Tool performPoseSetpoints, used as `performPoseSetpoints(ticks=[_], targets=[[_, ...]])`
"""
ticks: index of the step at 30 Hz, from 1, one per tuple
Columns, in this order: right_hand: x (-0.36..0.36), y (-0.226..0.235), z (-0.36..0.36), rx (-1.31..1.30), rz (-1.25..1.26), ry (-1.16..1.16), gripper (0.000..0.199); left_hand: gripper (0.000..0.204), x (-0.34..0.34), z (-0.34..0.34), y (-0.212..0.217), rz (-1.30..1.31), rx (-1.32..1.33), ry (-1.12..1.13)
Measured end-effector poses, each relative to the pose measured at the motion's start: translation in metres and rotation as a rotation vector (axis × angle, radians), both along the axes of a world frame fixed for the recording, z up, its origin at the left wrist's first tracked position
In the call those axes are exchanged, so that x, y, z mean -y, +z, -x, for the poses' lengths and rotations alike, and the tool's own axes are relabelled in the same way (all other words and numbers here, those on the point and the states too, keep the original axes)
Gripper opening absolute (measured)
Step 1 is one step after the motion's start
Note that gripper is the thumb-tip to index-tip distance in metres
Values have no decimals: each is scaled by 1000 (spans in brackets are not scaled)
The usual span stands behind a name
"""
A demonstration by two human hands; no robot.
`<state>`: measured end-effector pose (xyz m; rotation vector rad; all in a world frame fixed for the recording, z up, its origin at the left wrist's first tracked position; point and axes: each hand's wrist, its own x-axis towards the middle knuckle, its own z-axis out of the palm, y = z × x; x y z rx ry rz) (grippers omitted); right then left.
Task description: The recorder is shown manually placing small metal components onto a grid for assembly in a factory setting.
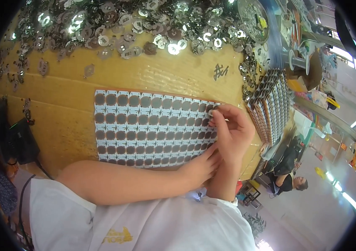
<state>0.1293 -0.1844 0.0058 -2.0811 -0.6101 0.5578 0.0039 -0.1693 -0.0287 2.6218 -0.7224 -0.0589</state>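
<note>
A panel of small white circuit boards with dark round spots in rows (146, 136) lies on the table before me. Over its upper right corner my right hand (235, 131) is closed in a pinch between thumb and forefinger. A small shiny metal clip (211, 112) shows at those fingertips, just above a round spot. My left forearm crosses the panel's near edge. By the lower right of the panel, my left hand (201, 168) has its fingers bent together, their tips partly hidden behind my right wrist; anything inside them is out of sight.
A heap of loose stamped metal clips (123, 31) covers the far side of the yellow table (61, 104). At right stands a tall stack of panels (270, 106). A black device with a cable (22, 140) sits at left. Another person (284, 180) is off to the right.
</note>
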Motion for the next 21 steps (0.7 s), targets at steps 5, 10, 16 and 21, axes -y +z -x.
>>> performPoseSetpoints(ticks=[5,10,16,21], targets=[[2,1,1,-2,-14,-34,15,51,-2,1,3,-33,14,12],[1,2,3,90,28,42,14,45,4,2,-3,-49,23,16],[-7,0,1,447,97,180,19,41,5,3,-3,-71,58,52],[-3,-6,-3,428,57,147,22,39,2,2,-1,-45,33,10]])
